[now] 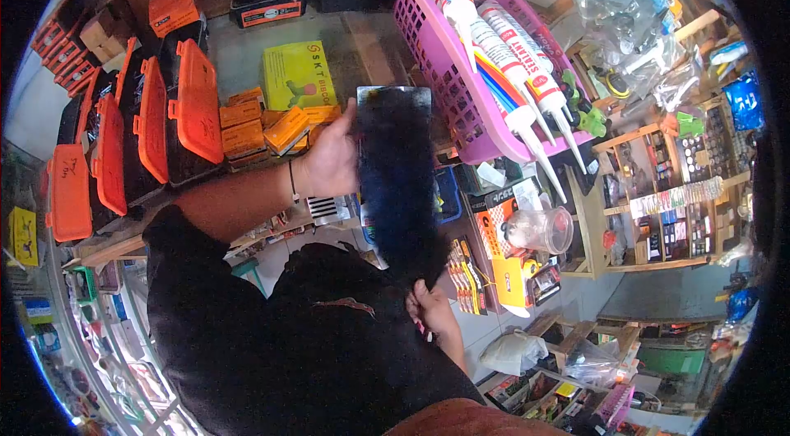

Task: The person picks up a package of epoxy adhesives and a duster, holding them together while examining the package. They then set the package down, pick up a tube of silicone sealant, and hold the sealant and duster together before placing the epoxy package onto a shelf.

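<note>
A long, flat, dark rectangular panel (396, 164) with a pale shiny strip along its top edge stands before my body. My left hand (329, 160) grips its left side near the top, thumb along the edge. At its lower end, my right hand (434, 314) is closed, fingers curled against dark material; I cannot tell what they hold. Behind my left hand lie small orange boxes (244, 137) and a yellow-green box (299, 75) on the glass counter (239, 49).
A pink basket (461, 98) of sealant tubes (502, 45) stands right of the panel. Black cases with orange lids (195, 98) line the left side. A clear plastic cup (550, 230) and orange packaging (494, 218) sit at right. Wooden shelves (666, 197) with small goods stand beyond.
</note>
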Action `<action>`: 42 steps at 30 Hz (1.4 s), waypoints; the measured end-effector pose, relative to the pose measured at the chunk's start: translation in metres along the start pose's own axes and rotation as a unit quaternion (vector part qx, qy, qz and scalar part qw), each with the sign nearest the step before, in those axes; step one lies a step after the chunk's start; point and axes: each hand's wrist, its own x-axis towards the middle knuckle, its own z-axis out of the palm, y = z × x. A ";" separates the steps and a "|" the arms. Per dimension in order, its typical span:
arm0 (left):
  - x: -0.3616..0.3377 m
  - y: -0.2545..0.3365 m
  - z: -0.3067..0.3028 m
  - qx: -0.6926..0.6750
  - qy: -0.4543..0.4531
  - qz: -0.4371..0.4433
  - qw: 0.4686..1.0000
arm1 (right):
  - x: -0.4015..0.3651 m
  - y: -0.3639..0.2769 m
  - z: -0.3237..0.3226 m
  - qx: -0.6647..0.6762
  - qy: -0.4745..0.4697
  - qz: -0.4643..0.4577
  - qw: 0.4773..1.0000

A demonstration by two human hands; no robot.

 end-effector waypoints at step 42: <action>-0.001 0.005 0.015 -0.124 -0.034 -0.105 0.986 | 0.008 -0.021 -0.016 0.115 0.067 -0.011 0.991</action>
